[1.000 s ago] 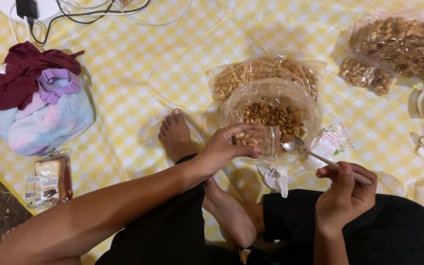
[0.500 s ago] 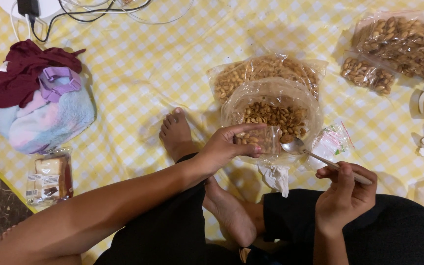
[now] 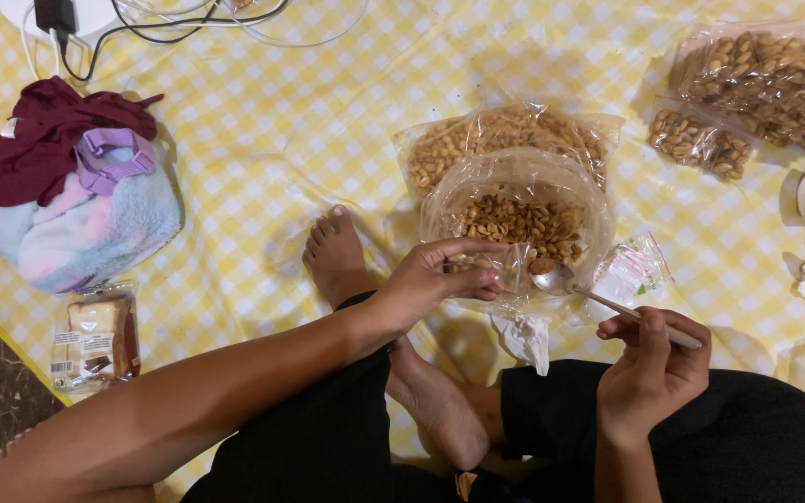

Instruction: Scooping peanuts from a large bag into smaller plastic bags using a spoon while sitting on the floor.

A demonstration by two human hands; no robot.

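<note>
My left hand (image 3: 430,279) holds a small clear bag of peanuts (image 3: 496,265) by its mouth, just in front of a large open plastic bag of peanuts (image 3: 524,219). My right hand (image 3: 649,373) grips the handle of a metal spoon (image 3: 598,293). The spoon's bowl carries a few peanuts and sits right beside the small bag's opening. A second full bag of peanuts (image 3: 505,130) lies behind the open one.
Two more bags of nuts (image 3: 757,79) lie at the top right. A pastel backpack with dark red cloth (image 3: 76,196) and a packaged sandwich (image 3: 95,335) lie at the left. Small empty zip bags (image 3: 631,270), crumpled tissue (image 3: 525,337) and cables (image 3: 188,19) are on the yellow checked mat (image 3: 263,140).
The spoon went from empty to holding peanuts and moved up against the small bag's mouth. My left hand tilted the small bag slightly.
</note>
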